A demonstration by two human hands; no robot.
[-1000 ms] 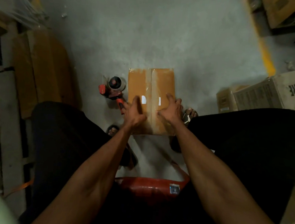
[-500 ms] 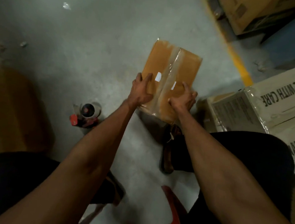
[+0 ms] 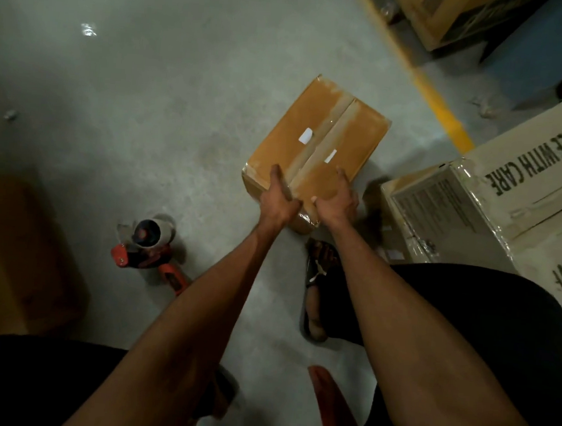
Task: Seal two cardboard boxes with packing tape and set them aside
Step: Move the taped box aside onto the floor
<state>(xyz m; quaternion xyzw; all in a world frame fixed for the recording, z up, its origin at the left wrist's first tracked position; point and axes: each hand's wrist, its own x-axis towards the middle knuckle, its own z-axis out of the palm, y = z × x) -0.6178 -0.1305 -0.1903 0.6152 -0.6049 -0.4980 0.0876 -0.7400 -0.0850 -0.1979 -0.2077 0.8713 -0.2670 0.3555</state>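
Observation:
A brown cardboard box (image 3: 315,148) lies on the grey concrete floor ahead of me, turned at an angle, with clear packing tape along its top seam and two small white stickers. My left hand (image 3: 279,197) and my right hand (image 3: 338,197) hold its near end, fingers laid over the top face and the hands wrapped over the near edge. A red tape dispenser (image 3: 145,247) with a roll of tape stands on the floor to the left, apart from both hands.
A large film-wrapped carton marked HANDLE WITH CARE (image 3: 516,197) stands close to the box's right side. More cartons (image 3: 450,14) sit beyond a yellow floor line (image 3: 439,104). Brown cardboard (image 3: 17,252) lies at the left. My sandalled foot (image 3: 318,273) and a red stool (image 3: 328,401) are near me.
Both hands have carried the box away from in front of me, forward and to the right toward the large carton, turning it. The tape dispenser stayed where it was.

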